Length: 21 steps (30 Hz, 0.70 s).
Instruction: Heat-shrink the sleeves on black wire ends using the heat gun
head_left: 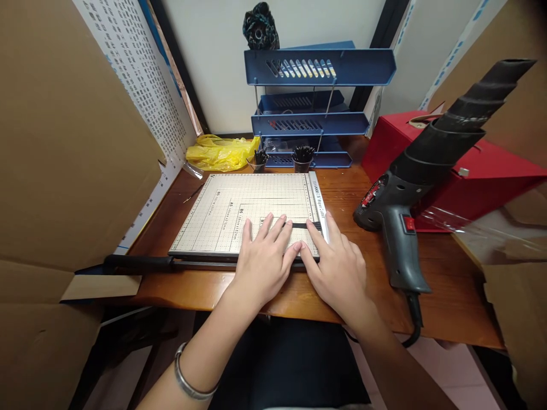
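A paper cutter (205,228) with a cream, grid-printed board lies on the wooden table. Thin black strips (300,225) sit side by side on its lower right part, running toward the metal rule (318,199). My left hand (265,259) rests flat with its fingers spread, the fingertips at the strips' left end. On the other side, my right hand (339,270) has its index fingertip on the strips and other fingers over the rule. Both thumbs nearly meet below the strips. The cutter's blade arm, with its black handle (139,262), is down along the near edge.
A heat gun (401,210) stands at the right before a red box (482,188). Behind the cutter are two small cups of black pieces (303,159), a yellow plastic bag (222,152) and blue stacked trays (320,67). Cardboard (64,142) walls the left side.
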Each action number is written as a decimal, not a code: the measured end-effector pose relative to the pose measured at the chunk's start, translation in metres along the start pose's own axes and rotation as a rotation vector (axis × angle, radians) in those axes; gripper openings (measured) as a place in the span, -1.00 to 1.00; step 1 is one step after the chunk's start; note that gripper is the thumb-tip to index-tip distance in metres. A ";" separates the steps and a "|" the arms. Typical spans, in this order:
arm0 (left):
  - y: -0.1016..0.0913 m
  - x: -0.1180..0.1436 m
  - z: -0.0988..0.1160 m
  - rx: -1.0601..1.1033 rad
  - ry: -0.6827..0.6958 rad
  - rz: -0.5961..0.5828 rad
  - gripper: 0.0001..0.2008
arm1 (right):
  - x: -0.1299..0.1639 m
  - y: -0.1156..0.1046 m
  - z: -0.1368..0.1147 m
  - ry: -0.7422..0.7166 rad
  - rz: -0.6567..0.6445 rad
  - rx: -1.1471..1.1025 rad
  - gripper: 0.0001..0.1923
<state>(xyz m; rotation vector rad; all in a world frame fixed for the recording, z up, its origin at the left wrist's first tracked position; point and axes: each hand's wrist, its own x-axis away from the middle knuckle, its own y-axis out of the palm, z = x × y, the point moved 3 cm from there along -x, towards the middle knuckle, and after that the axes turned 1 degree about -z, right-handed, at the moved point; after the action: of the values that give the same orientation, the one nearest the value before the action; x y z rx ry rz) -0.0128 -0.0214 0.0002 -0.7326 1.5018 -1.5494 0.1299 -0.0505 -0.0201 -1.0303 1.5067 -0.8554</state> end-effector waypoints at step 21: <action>-0.006 -0.004 0.000 0.129 -0.047 0.022 -0.56 | 0.000 0.000 0.000 -0.001 -0.005 0.010 -0.48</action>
<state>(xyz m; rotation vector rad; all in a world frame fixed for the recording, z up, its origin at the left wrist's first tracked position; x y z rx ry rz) -0.0117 -0.0185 0.0062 -0.6711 1.3578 -1.5863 0.1296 -0.0501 -0.0201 -1.0272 1.4983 -0.8657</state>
